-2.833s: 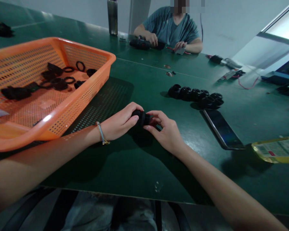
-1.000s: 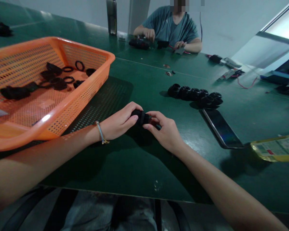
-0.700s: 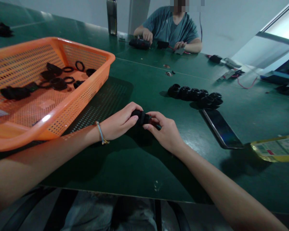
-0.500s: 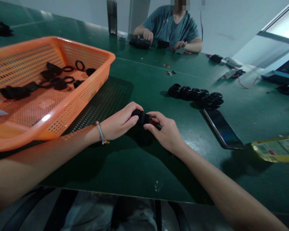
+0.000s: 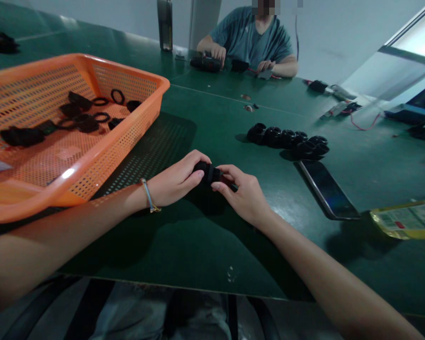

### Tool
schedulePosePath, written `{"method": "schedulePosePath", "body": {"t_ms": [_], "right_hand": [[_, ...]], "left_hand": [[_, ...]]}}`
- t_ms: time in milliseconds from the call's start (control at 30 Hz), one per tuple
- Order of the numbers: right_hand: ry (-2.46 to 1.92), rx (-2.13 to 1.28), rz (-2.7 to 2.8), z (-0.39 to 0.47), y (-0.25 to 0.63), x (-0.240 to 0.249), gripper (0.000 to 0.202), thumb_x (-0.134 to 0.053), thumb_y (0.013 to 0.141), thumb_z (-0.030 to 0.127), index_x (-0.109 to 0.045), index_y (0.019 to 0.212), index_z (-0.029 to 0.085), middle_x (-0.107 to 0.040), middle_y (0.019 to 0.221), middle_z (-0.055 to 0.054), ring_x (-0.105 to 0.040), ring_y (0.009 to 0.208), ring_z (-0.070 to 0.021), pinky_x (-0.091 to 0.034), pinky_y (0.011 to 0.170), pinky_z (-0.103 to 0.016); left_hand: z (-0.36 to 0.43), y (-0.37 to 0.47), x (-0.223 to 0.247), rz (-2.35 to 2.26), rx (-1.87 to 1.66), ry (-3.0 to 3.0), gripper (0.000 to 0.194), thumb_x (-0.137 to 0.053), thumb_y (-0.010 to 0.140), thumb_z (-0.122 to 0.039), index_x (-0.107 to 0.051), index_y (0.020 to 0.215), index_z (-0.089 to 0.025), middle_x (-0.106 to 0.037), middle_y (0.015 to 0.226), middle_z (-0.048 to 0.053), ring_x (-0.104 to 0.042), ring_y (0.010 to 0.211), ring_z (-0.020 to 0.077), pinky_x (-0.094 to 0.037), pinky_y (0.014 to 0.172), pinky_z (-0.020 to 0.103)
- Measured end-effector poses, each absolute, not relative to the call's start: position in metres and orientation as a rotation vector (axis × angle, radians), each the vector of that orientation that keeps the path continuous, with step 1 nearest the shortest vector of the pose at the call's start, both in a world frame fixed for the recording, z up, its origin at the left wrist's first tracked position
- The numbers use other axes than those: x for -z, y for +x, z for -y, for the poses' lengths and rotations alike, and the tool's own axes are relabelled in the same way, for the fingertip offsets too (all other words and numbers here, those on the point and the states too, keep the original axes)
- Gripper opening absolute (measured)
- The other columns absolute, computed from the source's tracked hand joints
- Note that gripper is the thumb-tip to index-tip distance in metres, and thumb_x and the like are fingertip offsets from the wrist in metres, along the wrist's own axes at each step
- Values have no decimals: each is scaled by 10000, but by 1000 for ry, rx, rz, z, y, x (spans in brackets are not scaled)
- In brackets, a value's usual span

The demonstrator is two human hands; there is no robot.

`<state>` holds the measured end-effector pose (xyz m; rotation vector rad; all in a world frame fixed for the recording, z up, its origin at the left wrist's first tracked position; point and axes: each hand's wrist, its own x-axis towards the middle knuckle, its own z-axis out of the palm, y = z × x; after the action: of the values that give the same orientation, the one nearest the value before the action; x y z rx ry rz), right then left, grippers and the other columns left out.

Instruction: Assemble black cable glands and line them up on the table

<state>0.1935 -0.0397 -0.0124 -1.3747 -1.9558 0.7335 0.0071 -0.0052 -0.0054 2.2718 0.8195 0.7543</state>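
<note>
A small black part is held between my two hands, just above the green table. My left hand, with a bracelet at the wrist, wraps its fingers and thumb round the part's left end. The fingertips and thumb of my right hand pinch its right end. Several similar black parts stand in a cluster beyond my right hand. Black rings and fittings lie in the orange basket on the left.
A phone and a yellow packet lie at the right. Across the table a person handles a dark tool. A bottle stands at the back; wired parts lie at the far right.
</note>
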Motion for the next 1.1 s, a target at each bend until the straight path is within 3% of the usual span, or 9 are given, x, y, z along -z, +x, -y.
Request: {"method": "schedulePosePath", "body": {"t_ms": [1100], "right_hand": [[-1406, -747, 1980, 41, 192, 8, 169, -553, 835, 287, -578, 948, 163, -657, 704, -15, -621, 638, -156, -442, 592, -268]], "left_hand": [[5, 7, 5, -799, -754, 2301, 271, -296, 846, -257, -452, 1020, -120, -513, 967, 86, -495, 887, 183, -445, 857, 342]]}}
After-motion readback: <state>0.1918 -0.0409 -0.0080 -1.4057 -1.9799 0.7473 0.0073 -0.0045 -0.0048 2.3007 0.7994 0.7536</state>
